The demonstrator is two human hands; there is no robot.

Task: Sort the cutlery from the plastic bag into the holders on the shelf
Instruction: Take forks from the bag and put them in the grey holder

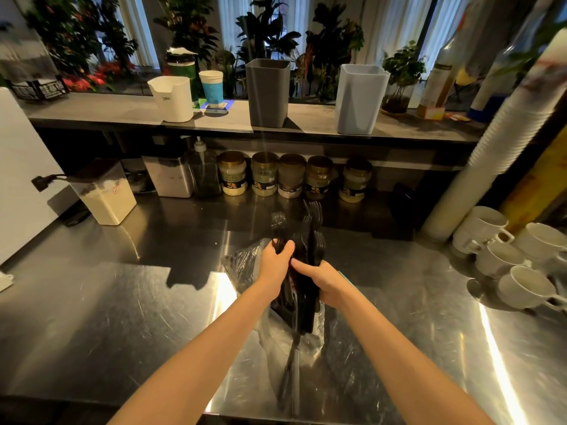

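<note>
steel counter (92, 317) | curtained windows (399, 26) behind | leafy plants (267, 29) along windows | warm glare on counter

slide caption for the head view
Left hand and right hand grip black cutlery over plastic bag; grey holder, pale holder beyond

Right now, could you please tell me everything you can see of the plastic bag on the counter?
The plastic bag is thin, clear and crumpled, lying on the steel counter. Black cutlery shows through it, fork heads rising past its far end. The left hand and right hand each grip cutlery above it; whether they touch the film is unclear.
</note>
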